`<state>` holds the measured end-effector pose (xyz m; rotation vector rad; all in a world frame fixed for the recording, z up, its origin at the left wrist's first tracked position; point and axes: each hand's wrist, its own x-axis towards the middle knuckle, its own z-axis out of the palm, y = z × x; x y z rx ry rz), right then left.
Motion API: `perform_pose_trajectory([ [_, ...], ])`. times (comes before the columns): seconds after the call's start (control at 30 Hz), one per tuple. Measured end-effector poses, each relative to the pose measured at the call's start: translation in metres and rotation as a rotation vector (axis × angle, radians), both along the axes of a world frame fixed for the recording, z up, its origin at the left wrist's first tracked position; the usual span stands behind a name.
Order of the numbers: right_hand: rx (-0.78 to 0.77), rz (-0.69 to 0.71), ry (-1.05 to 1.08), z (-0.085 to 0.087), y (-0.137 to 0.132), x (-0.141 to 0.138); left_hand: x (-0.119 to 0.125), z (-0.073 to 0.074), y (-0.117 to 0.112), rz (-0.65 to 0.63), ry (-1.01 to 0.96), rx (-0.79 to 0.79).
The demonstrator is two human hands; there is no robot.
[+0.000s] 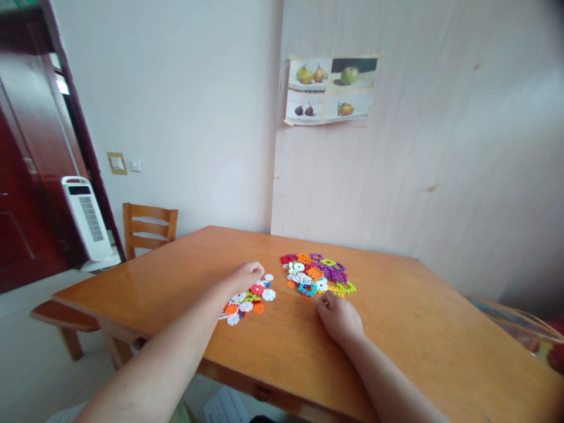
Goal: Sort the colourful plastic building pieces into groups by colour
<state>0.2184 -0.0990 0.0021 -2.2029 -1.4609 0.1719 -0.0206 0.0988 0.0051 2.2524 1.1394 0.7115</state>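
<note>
Two heaps of small flat plastic pieces lie on an orange wooden table. The left heap is mostly white, red and orange; the right heap mixes purple, orange, yellow, red and white. My left hand rests on the far edge of the left heap with its fingers curled down. My right hand lies just in front of the right heap, fingers bent and pinched together at the heap's near edge. What either hand grips is hidden.
A wooden chair stands at the table's far left corner, with a white floor heater and a dark red door beyond. A fruit poster hangs on the wall. A transparent object sits at the right edge.
</note>
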Motion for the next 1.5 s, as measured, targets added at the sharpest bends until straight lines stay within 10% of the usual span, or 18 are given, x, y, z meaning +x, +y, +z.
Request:
perform_pose_trajectory([
  [0.3,-0.001,-0.012,-0.018,0.002,0.000,-0.002,0.034,0.017,-0.017,0.134,0.411,0.263],
  [1.1,0.057,0.039,0.064,0.003,0.000,-0.004,0.060,0.043,-0.041,0.095,0.577,0.127],
  [1.5,0.061,0.066,0.115,0.005,-0.002,-0.003,0.089,0.071,-0.017,0.141,0.099,-0.036],
])
